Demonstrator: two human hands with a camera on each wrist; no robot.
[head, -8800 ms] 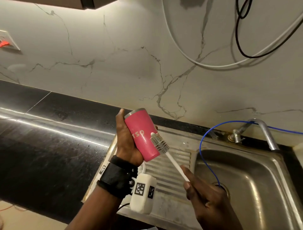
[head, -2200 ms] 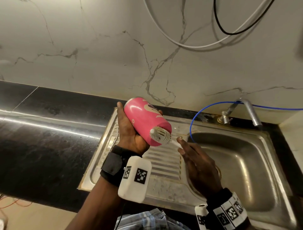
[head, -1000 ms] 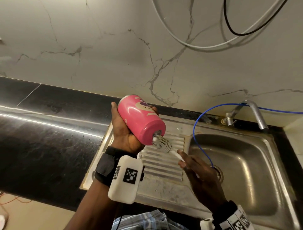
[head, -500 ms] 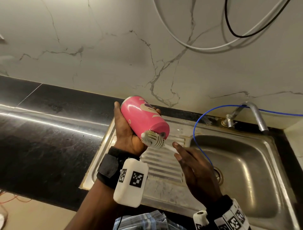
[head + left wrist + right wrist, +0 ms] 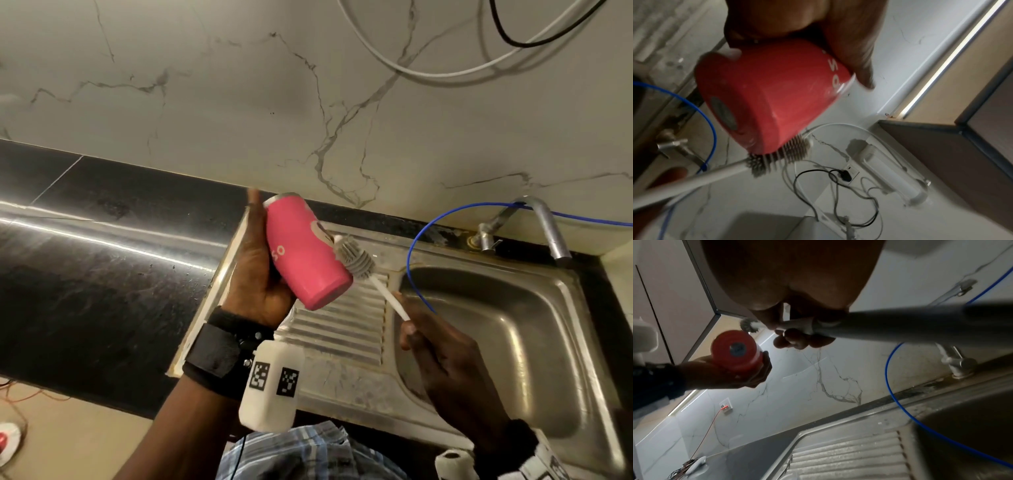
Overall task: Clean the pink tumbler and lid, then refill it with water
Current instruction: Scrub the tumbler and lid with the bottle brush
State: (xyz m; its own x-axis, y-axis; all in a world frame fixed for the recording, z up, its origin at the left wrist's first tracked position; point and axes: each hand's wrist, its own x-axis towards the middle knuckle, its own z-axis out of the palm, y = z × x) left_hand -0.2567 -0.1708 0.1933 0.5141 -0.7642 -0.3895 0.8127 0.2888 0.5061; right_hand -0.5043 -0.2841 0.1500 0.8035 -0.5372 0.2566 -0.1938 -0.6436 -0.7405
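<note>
My left hand (image 5: pixel 255 274) grips the pink tumbler (image 5: pixel 305 253) above the drainboard, tilted with its rim up and away and its base toward me. In the left wrist view the tumbler (image 5: pixel 766 100) fills the middle, base toward the camera, my left hand (image 5: pixel 849 40) round it. My right hand (image 5: pixel 416 330) holds the white handle of a bottle brush (image 5: pixel 354 257), whose grey bristles press against the tumbler's right side. The right wrist view shows the brush head (image 5: pixel 747 324) just above the tumbler (image 5: pixel 735 352). No lid is in view.
Below lies a steel sink (image 5: pixel 582 394) with a ribbed drainboard (image 5: pixel 342 332) on its left. A tap (image 5: pixel 544 222) stands at the back, and a blue hose (image 5: pixel 416 240) runs into the basin. Black counter (image 5: pixel 102 274) stretches left. Cables hang on the marble wall.
The brush has moved from the tumbler's base up onto its right side wall. The tumbler has turned in my left hand, so the white lettering now faces me.
</note>
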